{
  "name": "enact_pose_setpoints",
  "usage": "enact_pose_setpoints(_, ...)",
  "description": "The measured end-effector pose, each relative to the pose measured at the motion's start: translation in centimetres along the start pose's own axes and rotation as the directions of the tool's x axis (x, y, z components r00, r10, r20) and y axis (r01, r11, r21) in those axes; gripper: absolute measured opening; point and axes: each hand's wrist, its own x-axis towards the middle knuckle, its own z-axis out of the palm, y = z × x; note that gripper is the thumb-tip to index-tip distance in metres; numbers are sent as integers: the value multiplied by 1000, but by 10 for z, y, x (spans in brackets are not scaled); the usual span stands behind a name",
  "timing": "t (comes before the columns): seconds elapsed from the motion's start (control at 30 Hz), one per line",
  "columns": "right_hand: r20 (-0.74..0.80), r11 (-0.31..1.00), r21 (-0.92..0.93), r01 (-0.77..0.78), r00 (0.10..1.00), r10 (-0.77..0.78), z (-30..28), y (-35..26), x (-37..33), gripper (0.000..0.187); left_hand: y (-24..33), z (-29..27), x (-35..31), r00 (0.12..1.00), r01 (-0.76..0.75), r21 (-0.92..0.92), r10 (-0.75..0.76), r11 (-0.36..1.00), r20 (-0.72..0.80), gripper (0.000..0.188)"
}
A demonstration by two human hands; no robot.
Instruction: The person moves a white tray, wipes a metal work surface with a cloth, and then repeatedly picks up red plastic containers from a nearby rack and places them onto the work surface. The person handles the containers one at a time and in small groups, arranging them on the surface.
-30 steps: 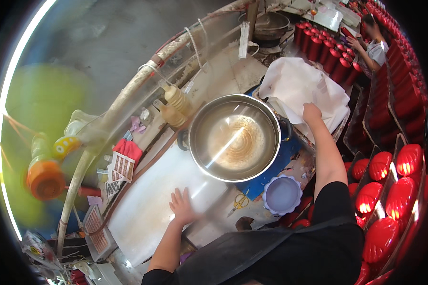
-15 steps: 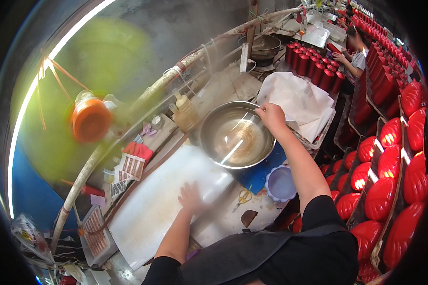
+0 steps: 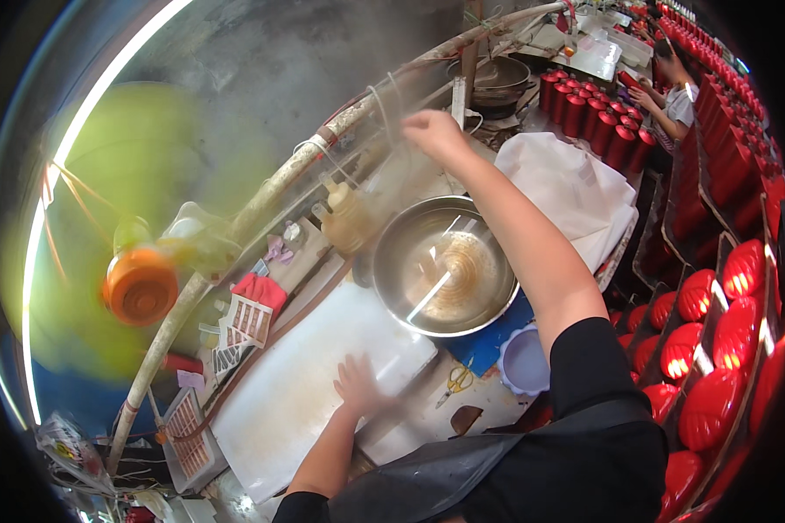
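My left hand rests over the white board, its fingers spread and slightly blurred, with nothing seen in it. Beyond the metal bowl, my right hand is raised near the long pole. Its fingertips are pressed together, and whatever is between them is too small to make out. Shallow liquid lies in the wide metal bowl, which shows bright reflections and a brownish patch. My right forearm passes over the bowl's right rim. A cream squeeze bottle stands just left of the bowl.
Yellow-handled scissors and a pale purple scalloped bowl lie near me. White sheets cover a tray at right. A blurred yellow-green fan with an orange hub is at left. Red shell-shaped pieces fill racks; another person works beyond.
My right hand has left the bowl's right rim and risen far and leftward toward the pole, fingers still closed. My left hand stays over the white board. The view has shifted slightly.
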Motion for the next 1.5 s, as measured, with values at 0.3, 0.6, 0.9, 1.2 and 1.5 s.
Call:
enact_pose_setpoints(0.3, 8, 990, -23, -141, 990, 141, 41, -15, 82, 28, 10, -10, -2, 999, 27, 20, -28, 999, 29, 141)
enact_pose_setpoints(0.6, 203, 935, -353, -41, 972, 119, 28, -39, 137, 39, 3, -2, 6, 997, 41, 9, -41, 999, 59, 149)
enact_pose_setpoints(0.9, 125, 996, 83, 29, 991, -40, 32, -48, 144, 30, 5, -3, 4, 999, 30, 3, -30, 1000, 23, 140)
enact_pose_setpoints(1.2, 289, 899, 421, -121, 957, -6, -82, -31, 63, 28, 5, -3, 4, 999, 31, 0, -31, 1000, 43, 146)
enact_pose_setpoints(1.5, 294, 974, 65, -217, 937, 189, -164, 59, -20, 28, -3, 7, 10, 998, 32, 7, -32, 999, 59, 152)
